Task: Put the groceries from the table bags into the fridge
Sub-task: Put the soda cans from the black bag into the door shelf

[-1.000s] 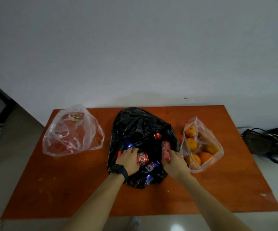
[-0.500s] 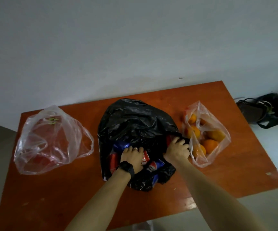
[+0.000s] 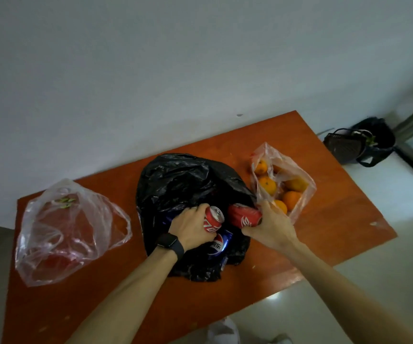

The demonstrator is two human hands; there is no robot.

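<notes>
Item: cans at the mouth of black bag [image 3: 180, 182], mid-desk [image 3: 337, 219]. Left hand [image 3: 190, 227] curled round left red can [image 3: 213, 219]; right hand [image 3: 272, 227] curled round right red can [image 3: 244, 216]. Likely risk: bag film snags on lifting and drags blue can [image 3: 219, 244] out

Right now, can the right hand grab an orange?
Probably not yet. The right hand grips a red can, so it is full. The oranges lie close beside it in their clear bag, an easy reach once the can is set down.
</notes>
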